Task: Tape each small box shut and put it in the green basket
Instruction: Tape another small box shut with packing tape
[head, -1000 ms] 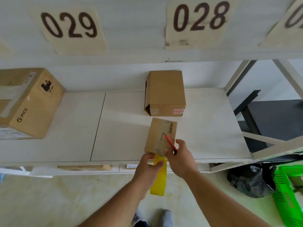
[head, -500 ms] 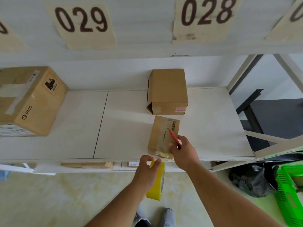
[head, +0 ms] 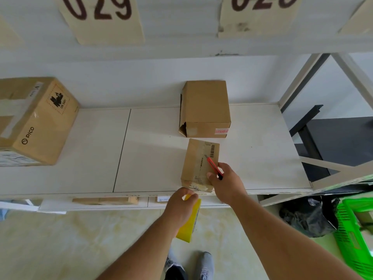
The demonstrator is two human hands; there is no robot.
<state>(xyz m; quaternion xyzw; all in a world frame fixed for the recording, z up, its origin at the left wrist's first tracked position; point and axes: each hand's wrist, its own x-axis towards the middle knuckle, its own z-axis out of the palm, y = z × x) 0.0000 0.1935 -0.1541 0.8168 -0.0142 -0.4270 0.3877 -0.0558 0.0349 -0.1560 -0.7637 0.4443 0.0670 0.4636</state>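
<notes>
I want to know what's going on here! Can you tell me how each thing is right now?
Small box: flaps down, lying at the shelf's front edge.
Yellow tape roll: held below the shelf edge.
Red cutter: blade out, over the small box.
Left hand: shut on the tape roll.
Right hand: shut on the cutter, thumb on the box.
Middle box: left side gaping.
Green basket: on the floor.

Large PICO carton (head: 34, 122) on white shelf (head: 96, 158); black bag (head: 308, 217), perhaps plastic, on floor.
</notes>
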